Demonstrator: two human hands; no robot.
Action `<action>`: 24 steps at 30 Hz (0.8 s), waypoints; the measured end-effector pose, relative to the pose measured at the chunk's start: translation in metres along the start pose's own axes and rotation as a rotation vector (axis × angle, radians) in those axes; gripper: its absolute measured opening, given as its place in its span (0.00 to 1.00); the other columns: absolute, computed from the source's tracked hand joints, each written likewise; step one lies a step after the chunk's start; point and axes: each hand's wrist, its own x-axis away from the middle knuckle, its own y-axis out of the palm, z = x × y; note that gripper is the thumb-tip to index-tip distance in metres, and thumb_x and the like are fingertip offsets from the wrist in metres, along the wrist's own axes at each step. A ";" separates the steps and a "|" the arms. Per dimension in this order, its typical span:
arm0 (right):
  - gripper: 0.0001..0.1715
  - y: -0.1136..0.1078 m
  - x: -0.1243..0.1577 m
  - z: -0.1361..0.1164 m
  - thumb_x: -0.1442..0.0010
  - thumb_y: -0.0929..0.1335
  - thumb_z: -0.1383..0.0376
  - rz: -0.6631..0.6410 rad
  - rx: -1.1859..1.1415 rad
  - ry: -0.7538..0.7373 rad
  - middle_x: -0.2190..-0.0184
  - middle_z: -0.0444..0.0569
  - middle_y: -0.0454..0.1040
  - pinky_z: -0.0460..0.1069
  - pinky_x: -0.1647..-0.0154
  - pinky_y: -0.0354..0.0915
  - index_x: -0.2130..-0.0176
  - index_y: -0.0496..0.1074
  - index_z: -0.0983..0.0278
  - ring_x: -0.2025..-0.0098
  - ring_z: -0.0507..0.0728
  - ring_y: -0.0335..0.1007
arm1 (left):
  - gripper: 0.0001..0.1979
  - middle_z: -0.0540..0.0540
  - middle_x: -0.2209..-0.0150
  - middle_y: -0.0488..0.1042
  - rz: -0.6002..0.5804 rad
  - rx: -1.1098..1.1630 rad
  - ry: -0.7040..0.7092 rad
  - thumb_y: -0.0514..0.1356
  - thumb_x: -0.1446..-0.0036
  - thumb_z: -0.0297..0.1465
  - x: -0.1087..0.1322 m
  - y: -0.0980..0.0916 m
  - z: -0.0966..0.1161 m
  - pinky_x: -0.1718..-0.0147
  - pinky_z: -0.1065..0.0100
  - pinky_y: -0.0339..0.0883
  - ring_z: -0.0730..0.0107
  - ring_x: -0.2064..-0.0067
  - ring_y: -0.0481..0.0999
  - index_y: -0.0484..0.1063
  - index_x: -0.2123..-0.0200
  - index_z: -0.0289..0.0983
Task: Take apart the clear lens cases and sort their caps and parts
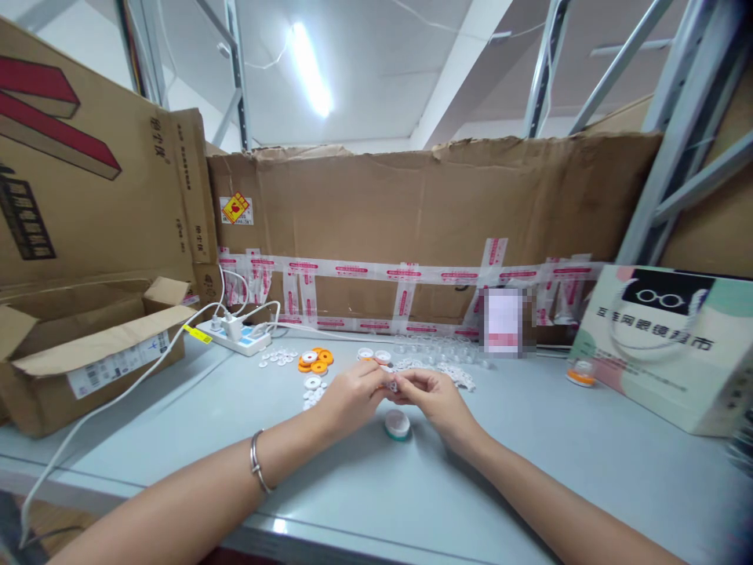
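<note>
My left hand (356, 392) and my right hand (434, 399) meet over the middle of the table, fingertips pinched together. Between them they grip a small white plastic piece (394, 385), mostly covered by the fingers. Just below the hands sits a round white cup-like part with a green base (398, 424). Orange and white discs (316, 360) lie beyond my left hand, and white rings (314, 384) lie beside it. Behind my right hand spreads a pile of small white parts (452, 375), with clear plastic cups (441, 353) farther back.
An open cardboard box (118, 353) and a power strip (241, 336) with white cables stand at the left. A paper bag (652, 345) and an orange-and-white round part (581, 373) are at the right. A long taped carton (376, 212) closes off the table's back.
</note>
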 end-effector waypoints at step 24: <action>0.10 0.000 0.001 -0.001 0.59 0.70 0.62 0.015 -0.115 0.147 0.79 0.46 0.75 0.48 0.67 0.67 0.75 0.74 0.67 0.75 0.51 0.70 | 0.06 0.47 0.72 0.70 -0.009 -0.088 0.004 0.53 0.46 0.26 0.001 -0.002 0.007 0.69 0.71 0.63 0.71 0.69 0.69 0.69 0.69 0.35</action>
